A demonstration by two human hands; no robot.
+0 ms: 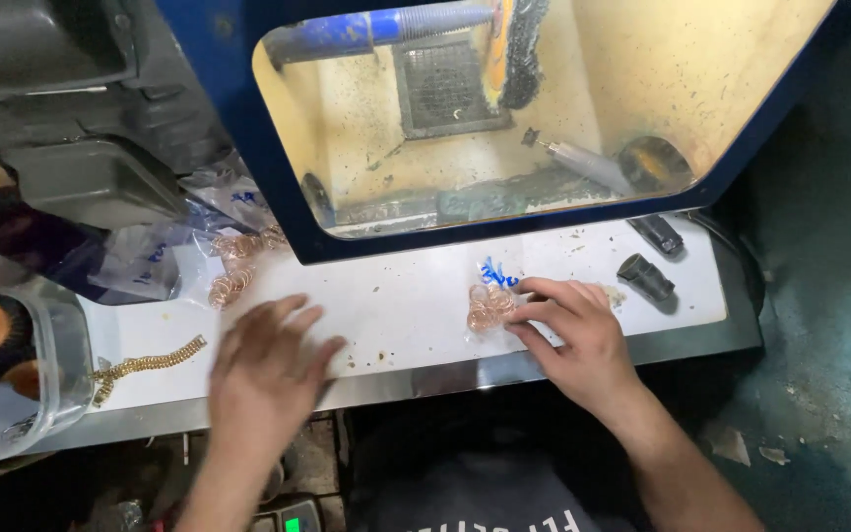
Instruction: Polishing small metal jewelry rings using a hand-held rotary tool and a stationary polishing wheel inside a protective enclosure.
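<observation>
Bag of rings [490,307] pinched by R hand [573,330] fingers; L hand [268,365] flat, fingers spread, empty.

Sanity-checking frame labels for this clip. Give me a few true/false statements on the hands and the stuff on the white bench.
1. The right hand has its fingers on a small clear bag of copper-coloured rings. True.
2. The left hand grips the gold chain. False: the gold chain lies on the white bench top, apart from that hand, which is blurred and spread flat with nothing in it.
3. More bags of rings lie at the bench's left rear. True.
4. The clear container at the left edge holds only rings. False: it holds round brush wheels with orange hubs.
5. Two small dark pieces lie at the right of the bench. True.
</observation>
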